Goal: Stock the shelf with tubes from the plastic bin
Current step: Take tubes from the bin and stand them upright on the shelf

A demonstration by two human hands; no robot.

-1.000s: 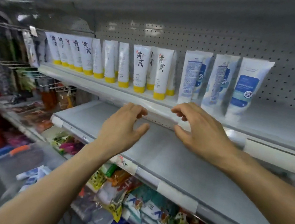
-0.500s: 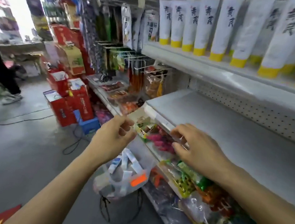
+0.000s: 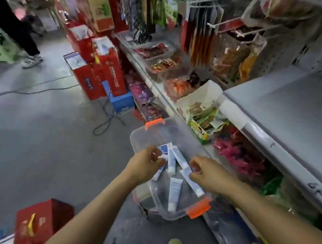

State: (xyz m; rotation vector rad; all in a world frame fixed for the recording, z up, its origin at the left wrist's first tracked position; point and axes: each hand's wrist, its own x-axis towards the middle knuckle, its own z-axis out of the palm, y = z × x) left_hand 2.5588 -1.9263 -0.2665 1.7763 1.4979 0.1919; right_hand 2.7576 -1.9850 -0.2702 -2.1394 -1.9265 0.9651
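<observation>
Hands are dropping from the shelf into the plastic bin; left hand and right hand fingers are curling narrow over the tubes lying inside, grip unclear in blur. Risk: overlapping tubes slipping or dragging neighbours out during lift.
</observation>
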